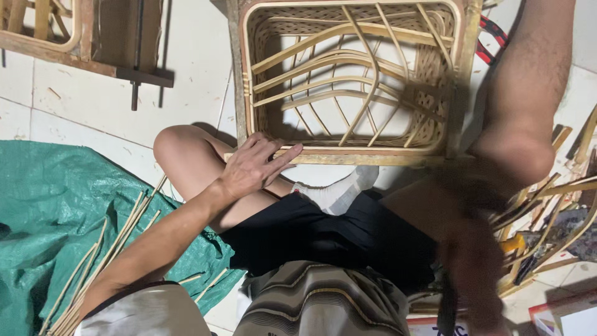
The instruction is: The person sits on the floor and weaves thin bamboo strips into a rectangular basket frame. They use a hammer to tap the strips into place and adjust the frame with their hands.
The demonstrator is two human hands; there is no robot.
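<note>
A woven rattan frame (249,93) with curved slats stands on the tiled floor between my bent legs. My left hand (252,167) lies on my left knee, and its spread fingers rest flat on the frame's near wooden rail (373,159) without curling around it. My right hand (476,267) is a dark motion blur at the lower right, beside my right knee. A dark strap-like shape (445,311) hangs near it, and whether that hand holds anything is unclear.
A green tarp (43,205) at the left carries a bundle of thin rattan strips (102,258). Another wooden frame (74,37) lies at the top left. Bent rattan pieces and tools (547,218) are piled at the right, with a red-and-black tool (491,37) behind the frame.
</note>
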